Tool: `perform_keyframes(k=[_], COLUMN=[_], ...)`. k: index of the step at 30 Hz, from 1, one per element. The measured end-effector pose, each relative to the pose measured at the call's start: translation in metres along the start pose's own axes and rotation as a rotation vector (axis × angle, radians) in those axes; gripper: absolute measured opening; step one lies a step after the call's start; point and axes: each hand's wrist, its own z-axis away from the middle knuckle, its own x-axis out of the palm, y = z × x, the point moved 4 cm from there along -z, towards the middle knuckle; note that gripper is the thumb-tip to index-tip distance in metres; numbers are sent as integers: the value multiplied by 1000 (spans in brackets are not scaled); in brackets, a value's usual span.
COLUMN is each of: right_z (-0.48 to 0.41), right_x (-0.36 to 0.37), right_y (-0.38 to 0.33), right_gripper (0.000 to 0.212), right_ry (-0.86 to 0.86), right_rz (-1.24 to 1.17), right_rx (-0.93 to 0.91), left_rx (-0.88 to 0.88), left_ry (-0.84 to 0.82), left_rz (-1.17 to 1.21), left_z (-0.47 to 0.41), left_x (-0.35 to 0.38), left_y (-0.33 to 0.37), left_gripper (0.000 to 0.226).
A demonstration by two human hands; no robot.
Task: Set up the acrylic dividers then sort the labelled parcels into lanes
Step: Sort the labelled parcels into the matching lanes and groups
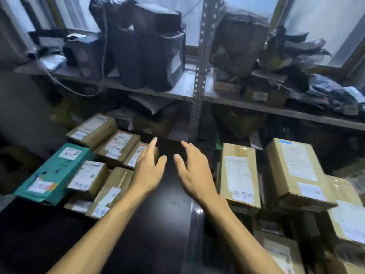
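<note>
Both my hands reach forward over a dark table (158,224), fingers straight and holding nothing. My left hand (148,169) hovers beside a small brown labelled parcel (138,155) at the edge of the left group. My right hand (192,171) is above the bare middle strip. Left of centre lie several brown labelled boxes (116,144) and a teal parcel (53,175). On the right are larger brown labelled boxes (239,175), (296,173). A clear, glossy sheet edge (194,220), possibly an acrylic divider, shows under my right forearm.
A grey metal shelf rack (195,95) stands behind the table, loaded with black plastic mailers (150,56) and wrapped bundles (239,42). More boxes sit under the shelf and at the lower right (280,252). A white cable (75,89) hangs at the left.
</note>
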Motion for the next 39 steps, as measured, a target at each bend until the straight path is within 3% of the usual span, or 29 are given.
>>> perform_keyframes(k=[8, 13, 21, 27, 30, 34, 39], right_z=[-6, -12, -69, -108, -111, -115, -109], right_x=[139, 208, 309, 389, 415, 434, 443], right_y=[-137, -178, -176, -175, -180, -186, -202], right_gripper=[49, 46, 50, 66, 65, 55, 67], right_ry=[-148, -197, -309, -487, -546, -460, -344], right_rz=[-26, -22, -12, -96, -71, -33, -67], right_rx=[-93, -99, 29, 196, 226, 293, 421], left_rx=[-142, -164, -215, -426, -557, -626, -665], left_ry=[99, 116, 97, -29, -95, -169, -255], left_rz=[-64, -111, -238, -443, -365, -240, -316], left_z=[9, -3, -69, -127, -145, -157, -164], left_x=[-181, -240, -274, -293, -295, -296, -304], left_y=[-111, -160, -233, -293, -321, -346, -348], left_gripper=[46, 42, 38, 46, 53, 42, 41])
